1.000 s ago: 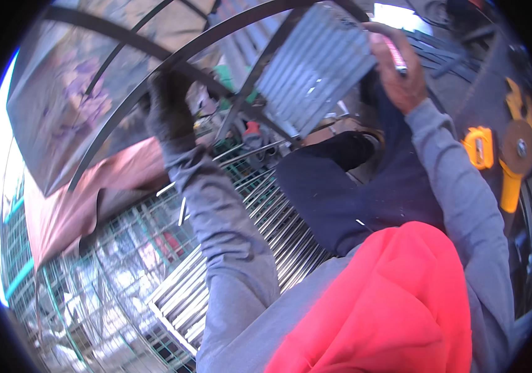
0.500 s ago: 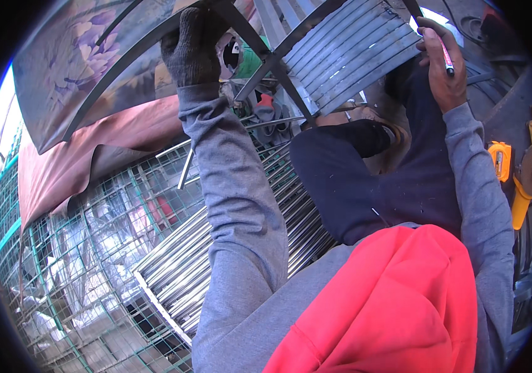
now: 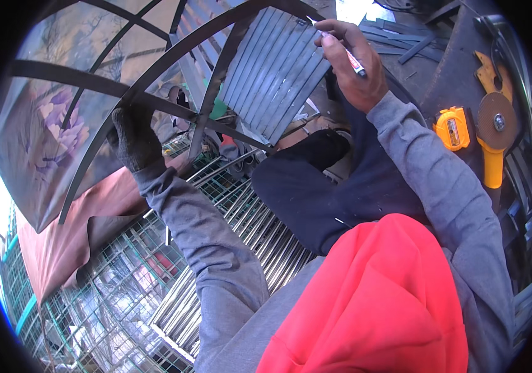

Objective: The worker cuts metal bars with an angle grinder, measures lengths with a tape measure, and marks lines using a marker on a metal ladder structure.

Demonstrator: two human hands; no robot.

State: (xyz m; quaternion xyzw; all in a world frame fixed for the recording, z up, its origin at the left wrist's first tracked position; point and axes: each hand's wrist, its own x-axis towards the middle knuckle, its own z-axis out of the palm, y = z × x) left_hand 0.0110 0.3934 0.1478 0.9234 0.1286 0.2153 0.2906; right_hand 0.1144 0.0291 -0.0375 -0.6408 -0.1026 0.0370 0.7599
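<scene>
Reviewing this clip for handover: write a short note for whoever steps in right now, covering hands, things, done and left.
Left hand, in a dark glove, grips a bar of the curved dark metal frame. Right hand, bare, holds a marker with its tip at the bundle of flat metal strips leaning behind the frame. Tape measure and angle grinder lie on the bench at right. Marks made so far cannot be told; marking looks in progress, grinder untouched.

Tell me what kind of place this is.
Likely a metalworking or welding yard. An angle grinder and a tape measure lie on a dark bench, the gloved left hand grips a curved metal frame, and the right hand holds a marker over flat steel strips.
</scene>
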